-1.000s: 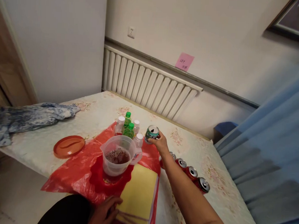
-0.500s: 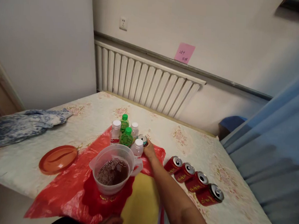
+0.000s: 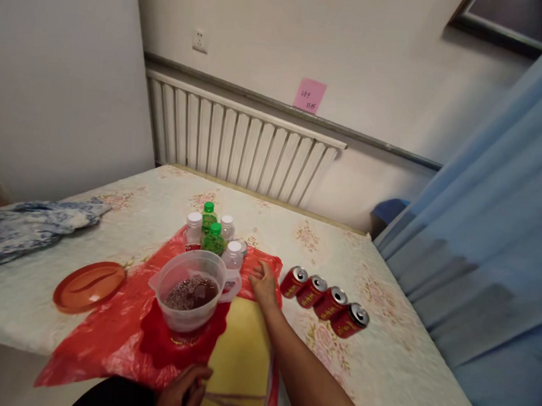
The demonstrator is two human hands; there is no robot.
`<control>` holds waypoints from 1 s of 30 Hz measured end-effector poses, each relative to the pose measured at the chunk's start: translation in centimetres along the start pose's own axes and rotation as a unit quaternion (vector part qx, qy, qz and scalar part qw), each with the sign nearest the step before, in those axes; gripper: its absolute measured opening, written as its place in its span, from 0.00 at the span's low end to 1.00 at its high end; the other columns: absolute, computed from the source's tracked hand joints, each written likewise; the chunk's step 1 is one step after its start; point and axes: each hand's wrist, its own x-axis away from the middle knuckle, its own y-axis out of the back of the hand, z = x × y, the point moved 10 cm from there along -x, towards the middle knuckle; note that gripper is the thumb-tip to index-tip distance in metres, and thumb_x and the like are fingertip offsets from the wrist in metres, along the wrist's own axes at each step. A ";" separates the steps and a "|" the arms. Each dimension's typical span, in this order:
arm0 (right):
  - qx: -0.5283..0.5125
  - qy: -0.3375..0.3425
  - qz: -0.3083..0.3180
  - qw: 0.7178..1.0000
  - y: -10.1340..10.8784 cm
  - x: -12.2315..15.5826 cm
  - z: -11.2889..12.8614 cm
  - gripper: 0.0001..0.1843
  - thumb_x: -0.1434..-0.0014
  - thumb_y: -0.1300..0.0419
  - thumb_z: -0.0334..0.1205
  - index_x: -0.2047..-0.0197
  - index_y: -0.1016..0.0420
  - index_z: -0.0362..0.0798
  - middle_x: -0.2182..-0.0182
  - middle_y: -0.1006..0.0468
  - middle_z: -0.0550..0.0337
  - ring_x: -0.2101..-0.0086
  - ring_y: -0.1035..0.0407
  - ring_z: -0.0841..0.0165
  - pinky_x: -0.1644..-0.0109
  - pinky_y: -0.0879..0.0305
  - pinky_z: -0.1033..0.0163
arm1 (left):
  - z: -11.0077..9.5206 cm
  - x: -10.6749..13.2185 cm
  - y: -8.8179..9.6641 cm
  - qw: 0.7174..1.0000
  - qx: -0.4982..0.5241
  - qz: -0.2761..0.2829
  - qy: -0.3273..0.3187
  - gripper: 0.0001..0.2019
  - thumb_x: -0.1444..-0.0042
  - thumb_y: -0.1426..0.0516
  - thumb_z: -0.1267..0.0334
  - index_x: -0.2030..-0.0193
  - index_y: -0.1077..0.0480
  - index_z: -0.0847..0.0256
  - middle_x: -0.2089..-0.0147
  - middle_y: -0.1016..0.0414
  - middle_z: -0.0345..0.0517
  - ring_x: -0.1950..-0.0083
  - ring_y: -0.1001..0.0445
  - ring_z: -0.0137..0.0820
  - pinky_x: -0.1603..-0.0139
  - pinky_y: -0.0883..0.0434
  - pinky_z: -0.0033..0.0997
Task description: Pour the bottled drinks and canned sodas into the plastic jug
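The right hand (image 3: 263, 283) is above the red plastic sheet (image 3: 91, 357), with its fingers spread wide and nothing held in them. Just beyond these fingers there is a small can (image 3: 243, 248); only a part of its pale rim is visible, because a clear bottle with a white cap (image 3: 232, 257) stands in front of it. The left hand (image 3: 183, 390) is low in the view, with bent fingers, at the left edge of a yellow folder (image 3: 243, 354). I cannot tell if it holds something or if it touches the folder.

Between the two hands and a little to the left, a clear plastic jug (image 3: 185, 318) stands upright on a red plate (image 3: 152, 343) with a wavy edge. Inside the jug is a dark brown liquid with bubbles, and its handle points to the right hand. Behind the jug four more bottles (image 3: 214, 241) stand close together, two with green caps and two with white caps.

To the right of the right hand, four red cans (image 3: 330, 304) make a slanted row on the flowered tablecloth (image 3: 336, 250). On the other side, an orange lid (image 3: 70, 286) lies flat, near the sheet.
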 end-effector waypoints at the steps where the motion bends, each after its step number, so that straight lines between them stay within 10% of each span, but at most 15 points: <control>1: -0.005 -0.005 -0.001 1.000 1.2 1.8 -0.1 0.29 0.54 0.42 0.37 0.46 0.30 0.47 0.58 0.20 0.52 0.62 0.24 0.62 0.59 0.26 0.57 | -0.3 0.0 0.1 1.000 -0.010 -0.008 -0.014 0.19 0.42 0.46 0.44 0.58 0.22 0.54 0.56 0.19 0.49 0.55 0.21 0.41 0.53 0.23 0.35; 8: -0.026 -0.029 -0.050 0.998 12.8 12.5 -1.2 0.17 0.54 0.41 0.39 0.58 0.24 0.49 0.72 0.20 0.61 0.73 0.25 0.64 0.68 0.27 0.60 | -2.4 0.8 -0.4 0.984 -0.124 -0.052 -0.115 0.15 0.39 0.48 0.52 0.51 0.27 0.54 0.50 0.21 0.48 0.49 0.22 0.40 0.48 0.24 0.36; 17: 0.046 -0.072 -0.315 0.945 32.0 15.6 -6.1 0.25 0.57 0.40 0.46 0.55 0.30 0.45 0.68 0.23 0.56 0.68 0.28 0.60 0.60 0.30 0.55 | -8.3 -1.7 -3.0 0.930 -0.272 -0.061 -0.238 0.13 0.37 0.52 0.63 0.50 0.32 0.58 0.52 0.24 0.50 0.53 0.22 0.38 0.53 0.25 0.35; 22: 0.027 -0.053 -0.275 0.960 34.3 12.0 -6.9 0.37 0.65 0.36 0.43 0.47 0.31 0.45 0.47 0.26 0.44 0.52 0.28 0.53 0.54 0.30 0.54 | -8.2 -3.7 -5.7 0.911 -0.329 -0.023 -0.246 0.12 0.36 0.53 0.65 0.51 0.31 0.59 0.53 0.23 0.50 0.55 0.23 0.38 0.52 0.27 0.36; 30: -0.003 -0.048 -0.173 0.984 33.0 9.2 -8.0 0.37 0.65 0.33 0.39 0.48 0.28 0.44 0.57 0.19 0.52 0.59 0.25 0.57 0.54 0.29 0.55 | -7.4 -3.4 -6.6 0.883 -0.396 -0.023 -0.250 0.13 0.39 0.51 0.69 0.51 0.30 0.58 0.51 0.24 0.50 0.51 0.26 0.38 0.49 0.29 0.37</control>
